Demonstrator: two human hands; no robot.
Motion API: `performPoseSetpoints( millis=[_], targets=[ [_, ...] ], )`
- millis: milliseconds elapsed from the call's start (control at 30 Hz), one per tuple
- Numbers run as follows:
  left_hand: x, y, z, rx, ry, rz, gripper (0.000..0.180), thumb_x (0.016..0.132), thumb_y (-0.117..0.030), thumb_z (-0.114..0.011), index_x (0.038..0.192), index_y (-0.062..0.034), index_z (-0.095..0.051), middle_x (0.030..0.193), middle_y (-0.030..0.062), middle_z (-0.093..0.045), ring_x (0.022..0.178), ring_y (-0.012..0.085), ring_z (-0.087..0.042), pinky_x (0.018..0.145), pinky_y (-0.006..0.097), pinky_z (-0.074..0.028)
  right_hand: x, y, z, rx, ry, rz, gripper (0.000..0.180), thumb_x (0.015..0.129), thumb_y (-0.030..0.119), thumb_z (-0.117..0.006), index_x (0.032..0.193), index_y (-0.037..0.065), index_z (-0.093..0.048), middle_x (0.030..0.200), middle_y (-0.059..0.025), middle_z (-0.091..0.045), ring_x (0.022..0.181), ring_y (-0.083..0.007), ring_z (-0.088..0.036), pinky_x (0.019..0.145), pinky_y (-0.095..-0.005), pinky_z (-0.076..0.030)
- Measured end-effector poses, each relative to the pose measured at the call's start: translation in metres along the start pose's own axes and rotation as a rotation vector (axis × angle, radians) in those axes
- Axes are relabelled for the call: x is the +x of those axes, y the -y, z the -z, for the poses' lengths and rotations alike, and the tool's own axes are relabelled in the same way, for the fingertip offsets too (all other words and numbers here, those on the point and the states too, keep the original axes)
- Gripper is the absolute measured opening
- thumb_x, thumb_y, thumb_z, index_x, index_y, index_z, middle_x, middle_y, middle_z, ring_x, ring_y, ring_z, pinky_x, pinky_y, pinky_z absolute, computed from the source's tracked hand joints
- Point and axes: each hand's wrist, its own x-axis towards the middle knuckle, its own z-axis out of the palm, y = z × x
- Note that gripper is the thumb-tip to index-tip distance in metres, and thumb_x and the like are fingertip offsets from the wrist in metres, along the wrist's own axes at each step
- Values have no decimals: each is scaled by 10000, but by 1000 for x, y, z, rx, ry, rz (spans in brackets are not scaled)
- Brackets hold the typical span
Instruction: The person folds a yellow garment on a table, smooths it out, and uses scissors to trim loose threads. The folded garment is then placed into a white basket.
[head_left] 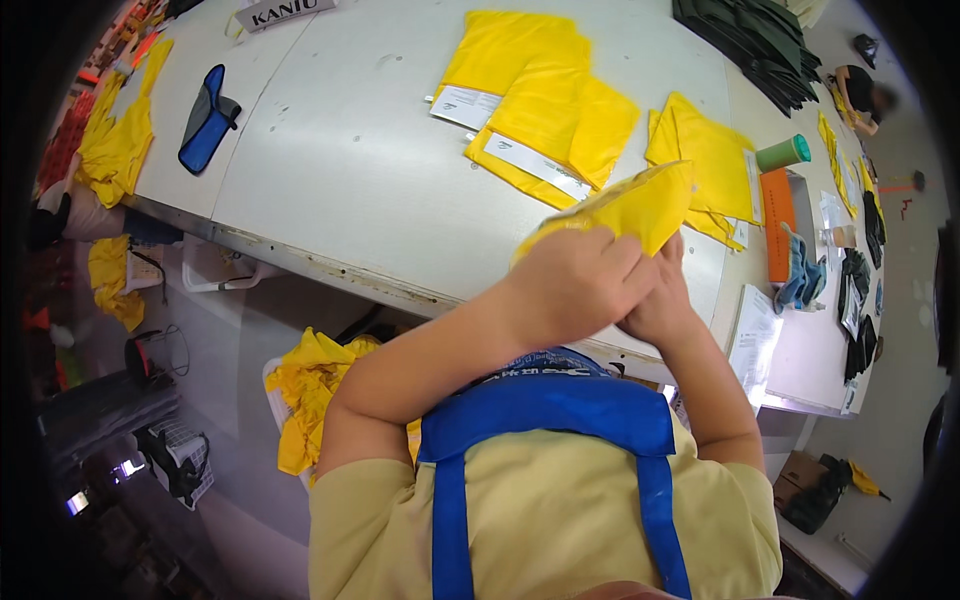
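Note:
Just over the near edge of the table, I hold up a folded yellow packet (640, 205) that looks partly wrapped in clear film. My left hand (585, 285) is closed, its fingers curled at the packet's lower edge. Close against it, my right hand (660, 300) is closed on the same edge, thumb up. What the fingertips pinch is hidden. Beyond my hands, flat yellow packets with white label strips (535, 165) lie overlapping on the table. More yellow packets (705, 165) lie to their right.
The pale table (340, 150) also bears a blue and grey pouch (208, 120), dark folded pieces (750, 45), a green cylinder (783, 154), an orange box (778, 225) and papers (752, 335). Below stands a basket of yellow fabric (310, 395). Another person's arm (90, 215) shows at far left.

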Motion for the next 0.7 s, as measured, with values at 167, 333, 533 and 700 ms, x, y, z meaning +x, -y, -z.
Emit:
performPoseSetpoints(
  millis=[167, 333, 533, 700],
  targets=[
    [-23, -41, 8, -32, 61, 39, 146, 683, -99, -628, 823, -67, -608, 680, 29, -493, 600, 178, -544, 528, 299, -453, -23, 19, 20, 124, 43, 7, 486, 803, 283, -598, 1228, 54, -541, 1286, -138, -516, 1242, -365, -417, 1055, -499, -267],
    [-38, -20, 30, -180, -154, 83, 116, 771, -93, -648, 875, -46, -626, 852, 86, -618, 762, 223, -607, 681, 339, -494, -43, 18, 25, 58, 140, -136, 413, 830, 214, -532, 1214, 64, -557, 1279, -154, -523, 1237, -376, -412, 1082, -502, -227],
    [-106, -10, -23, -1116, -57, 1052, 355, 975, -317, -447, 1176, -28, -498, 1170, 98, -556, 1108, 200, -512, 971, 327, -389, -51, 22, 24, 148, 74, -284, 349, 773, 62, -567, 1120, 42, -597, 1129, -188, -596, 1081, -393, -530, 969, -422, -401],
    [-107, -26, -41, -1357, 119, 958, 632, 960, -510, -406, 1372, -39, -321, 1407, 119, -383, 1321, 213, -336, 1088, 356, -276, -28, 31, 42, 117, 404, -313, 319, 757, 81, -612, 1073, 40, -626, 1092, -197, -620, 1054, -383, -556, 976, -433, -396]
  ],
)
